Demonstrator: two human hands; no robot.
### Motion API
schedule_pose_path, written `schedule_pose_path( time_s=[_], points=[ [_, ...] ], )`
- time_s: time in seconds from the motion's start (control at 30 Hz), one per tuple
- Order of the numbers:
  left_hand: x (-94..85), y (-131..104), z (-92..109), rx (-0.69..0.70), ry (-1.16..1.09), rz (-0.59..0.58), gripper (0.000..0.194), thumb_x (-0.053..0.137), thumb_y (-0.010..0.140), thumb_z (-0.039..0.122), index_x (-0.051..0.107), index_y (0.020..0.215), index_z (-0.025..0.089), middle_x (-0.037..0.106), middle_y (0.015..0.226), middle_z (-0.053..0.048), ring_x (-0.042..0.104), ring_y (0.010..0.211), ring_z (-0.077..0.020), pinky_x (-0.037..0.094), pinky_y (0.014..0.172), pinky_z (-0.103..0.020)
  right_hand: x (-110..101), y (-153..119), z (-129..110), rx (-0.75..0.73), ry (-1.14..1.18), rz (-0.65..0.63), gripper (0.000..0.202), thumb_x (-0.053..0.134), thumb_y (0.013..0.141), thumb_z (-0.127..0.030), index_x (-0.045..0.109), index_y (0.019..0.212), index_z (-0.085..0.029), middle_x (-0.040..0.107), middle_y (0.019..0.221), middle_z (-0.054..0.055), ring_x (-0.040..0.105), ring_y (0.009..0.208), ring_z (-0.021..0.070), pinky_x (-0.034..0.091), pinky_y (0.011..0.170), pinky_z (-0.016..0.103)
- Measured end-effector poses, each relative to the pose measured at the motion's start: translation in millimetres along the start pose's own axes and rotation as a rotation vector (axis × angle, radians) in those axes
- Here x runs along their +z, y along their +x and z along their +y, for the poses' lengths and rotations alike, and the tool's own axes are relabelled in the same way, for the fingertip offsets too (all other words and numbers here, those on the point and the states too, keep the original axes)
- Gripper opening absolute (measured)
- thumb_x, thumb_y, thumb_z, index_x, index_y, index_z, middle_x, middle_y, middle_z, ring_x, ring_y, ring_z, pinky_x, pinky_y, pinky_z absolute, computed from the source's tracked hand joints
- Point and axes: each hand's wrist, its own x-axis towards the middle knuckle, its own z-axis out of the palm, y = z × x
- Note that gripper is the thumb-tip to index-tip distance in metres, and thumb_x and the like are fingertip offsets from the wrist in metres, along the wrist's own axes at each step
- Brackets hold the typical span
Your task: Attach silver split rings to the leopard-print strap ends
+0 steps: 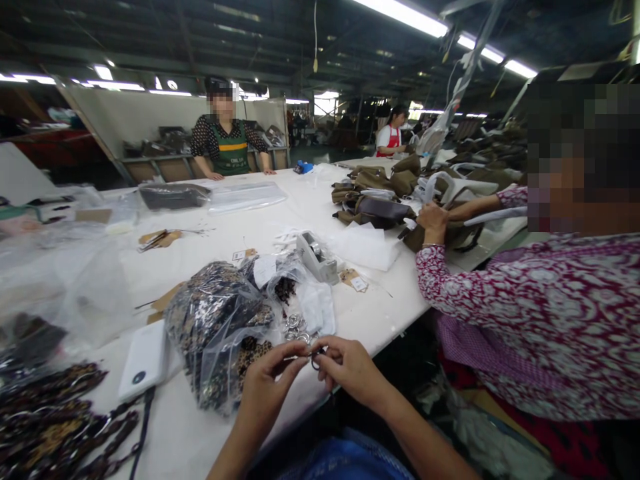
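My left hand (275, 370) and my right hand (353, 367) meet above the near edge of the table, thumbs and fingertips pinched together. A small dark ring (315, 364) shows at the fingertips of my right hand. Whatever my left fingertips pinch beside it is too small to make out. Just beyond my fingers, several shiny metal rings (295, 327) lie in a loose pile. A clear plastic bag (220, 333) full of brown and black patterned pieces rests to the left of my hands.
A grey tape dispenser (317, 259) stands behind the rings. At left lie a white power bank (143, 360) with a cable and dark chains (55, 420). A co-worker in a patterned sleeve (465, 287) handles olive bags (385, 193) at right. Two other people stand farther back.
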Motion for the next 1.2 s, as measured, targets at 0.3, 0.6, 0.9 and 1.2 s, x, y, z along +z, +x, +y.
schedule_pose_path(
  time_s=[0.3,0.6,0.9,1.2],
  points=[
    [-3.2,1,-4,0.332,0.244,-0.055,0.022,0.069,0.082,0.022,0.078,0.1,0.03,0.078,0.099,-0.005,0.072,0.091,-0.0247,0.055,0.086,-0.035,1,3,5,0.02,0.054,-0.006,0.029,0.061,0.086,-0.038,0.068,0.104,-0.017,0.065,0.06,-0.002,0.06,0.044,0.0105,0.048,0.048,0.02],
    [-4.3,0,-9,0.315,0.223,-0.078,0.018,0.068,0.083,0.025,0.08,0.096,0.031,0.079,0.098,-0.005,0.073,0.092,-0.0261,0.056,0.087,-0.036,1,3,5,0.046,0.057,-0.02,0.031,0.062,0.084,-0.041,0.07,0.103,-0.017,0.065,0.059,-0.002,0.059,0.042,0.0102,0.046,0.046,0.019],
    [-8.9,1,-6,0.327,0.275,-0.137,0.015,0.069,0.083,0.025,0.079,0.093,0.03,0.079,0.094,-0.003,0.073,0.089,-0.0248,0.055,0.084,-0.032,-1,1,2,0.055,0.031,-0.063,0.024,0.061,0.086,-0.036,0.069,0.099,-0.018,0.065,0.059,-0.002,0.059,0.043,0.0097,0.046,0.047,0.019],
    [-19.1,9,-7,-0.056,0.082,-0.065,0.019,0.071,0.078,0.038,0.079,0.082,0.02,0.078,0.095,-0.008,0.072,0.09,-0.0272,0.056,0.083,-0.034,-2,2,5,0.017,0.014,0.04,0.034,0.059,0.088,-0.041,0.062,0.114,-0.02,0.065,0.062,-0.003,0.061,0.044,0.0116,0.048,0.047,0.021]
  ],
)
